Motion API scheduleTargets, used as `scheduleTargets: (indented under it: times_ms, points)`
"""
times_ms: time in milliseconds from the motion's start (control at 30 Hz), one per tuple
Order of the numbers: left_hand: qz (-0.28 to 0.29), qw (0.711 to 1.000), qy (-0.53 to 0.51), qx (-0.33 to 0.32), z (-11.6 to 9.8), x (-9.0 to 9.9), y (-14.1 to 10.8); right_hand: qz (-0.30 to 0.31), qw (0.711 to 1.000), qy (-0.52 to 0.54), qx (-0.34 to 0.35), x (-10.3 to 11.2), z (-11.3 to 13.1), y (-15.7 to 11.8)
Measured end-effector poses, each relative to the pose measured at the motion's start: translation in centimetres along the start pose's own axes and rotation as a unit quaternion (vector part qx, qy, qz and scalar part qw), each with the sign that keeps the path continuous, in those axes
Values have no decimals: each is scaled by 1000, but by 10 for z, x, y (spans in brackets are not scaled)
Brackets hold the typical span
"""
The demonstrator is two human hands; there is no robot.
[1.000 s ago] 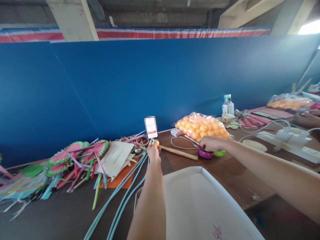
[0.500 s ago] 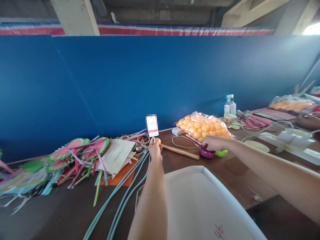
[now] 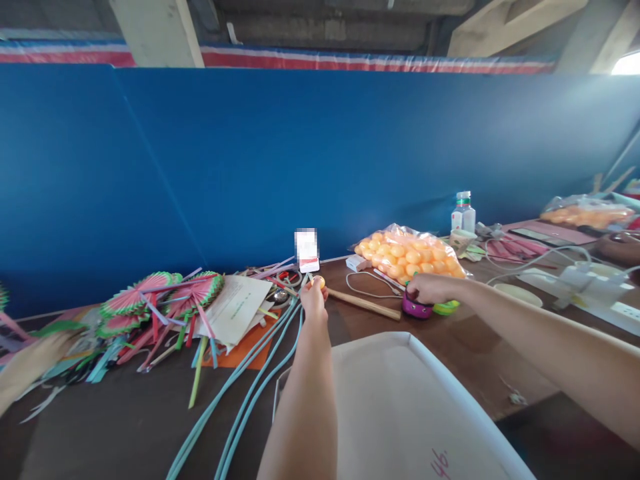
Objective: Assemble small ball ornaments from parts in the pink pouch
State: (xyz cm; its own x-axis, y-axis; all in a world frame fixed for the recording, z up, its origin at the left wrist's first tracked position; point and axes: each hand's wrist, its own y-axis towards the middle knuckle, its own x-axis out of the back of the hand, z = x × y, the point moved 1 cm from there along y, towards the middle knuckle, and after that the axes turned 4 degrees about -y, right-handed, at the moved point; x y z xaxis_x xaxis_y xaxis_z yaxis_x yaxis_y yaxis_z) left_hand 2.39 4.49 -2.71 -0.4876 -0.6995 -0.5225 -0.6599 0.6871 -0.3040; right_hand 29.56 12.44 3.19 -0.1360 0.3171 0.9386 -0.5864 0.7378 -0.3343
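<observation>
My left hand [image 3: 314, 297] is stretched forward over the table, its fingers closed on an orange table tennis ball [image 3: 319, 283]. A phone [image 3: 307, 250] with a lit screen leans against the blue partition just behind it. To the right, my right hand [image 3: 426, 288] has its fingers bent down at a small purple ring-shaped object [image 3: 416, 307] with light dots on its side. Those fingers partly hide the object, and whether they grip its rim or reach inside is unclear. A yellow-green piece [image 3: 445, 308] lies beside it. Between the hands rests a wooden stick [image 3: 370, 306].
A clear bag of orange balls [image 3: 407, 255] sits behind my right hand. A white tray [image 3: 395, 400] lies in front of me. Pale blue cords [image 3: 250, 373] and paper fans [image 3: 143, 303] spread leftward. Another person's hand [image 3: 53, 350] reaches in at far left. A power strip [image 3: 595, 303] is at right.
Another person's arm has come in from the left over the papers by the fans. My own hands stay in nearly the same places, and the view has shifted slightly.
</observation>
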Motion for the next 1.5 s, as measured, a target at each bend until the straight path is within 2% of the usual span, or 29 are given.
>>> scheduleTargets:
  times_ms: [167,333,600,867,967,1033,1100,1200,1300,1367,1500]
  points:
    - [8,1000,-8,-1,2,0,2,10,1000,2,7,-2,-4,5]
    - [12,1000,-6,-6,4,1,5,-36,999,11,26,-1,-10,-1]
    - [12,1000,-7,-7,3,1,4,-62,981,177,-39,7,-4,-19]
    - [8,1000,-8,-2,2,0,3,-97,983,154,-38,-3,-12,-18]
    - [6,1000,-8,2,2,0,3,-145,976,158,-47,6,-16,-20]
    - [8,1000,-8,3,1,0,2,-188,959,206,-51,17,-11,-24]
    - [5,1000,-3,1,1,-1,1,-222,930,288,-51,27,3,-25]
    - [-3,1000,6,-2,-1,0,0,-251,876,411,-19,37,39,-18]
    - [-6,1000,8,-7,-1,0,1,-198,802,561,45,38,82,5]
    - [-13,1000,7,-10,-2,1,2,-159,720,670,83,38,110,27]
    - [-39,999,2,-23,-4,1,5,-82,550,827,84,39,153,71]
